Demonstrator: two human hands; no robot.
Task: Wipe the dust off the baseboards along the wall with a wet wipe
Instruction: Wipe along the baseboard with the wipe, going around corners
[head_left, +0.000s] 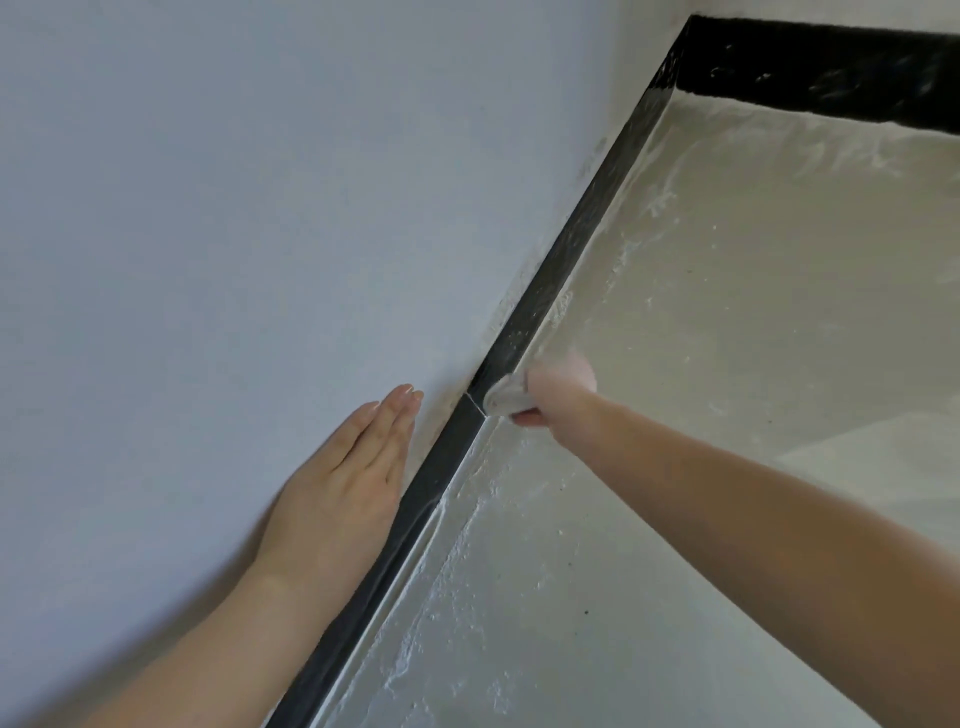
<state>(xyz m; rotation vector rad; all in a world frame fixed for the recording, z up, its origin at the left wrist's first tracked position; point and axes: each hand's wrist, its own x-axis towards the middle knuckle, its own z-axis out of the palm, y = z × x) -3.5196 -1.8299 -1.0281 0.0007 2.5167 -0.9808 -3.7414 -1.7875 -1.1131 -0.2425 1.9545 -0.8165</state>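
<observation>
The wet wipe (506, 397) is pressed on the black baseboard (550, 291) just beside a joint in it, gripped by the right hand (558, 389), while the left hand (345, 483) lies flat with straight fingers on the grey wall (234, 208) above the pale dusty floor (727, 312).

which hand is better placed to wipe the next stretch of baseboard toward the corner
Right. The right hand grips the wet wipe pressed against the black baseboard, with the stretch toward the corner just ahead of it. The left hand lies flat on the wall, holding nothing.
</observation>
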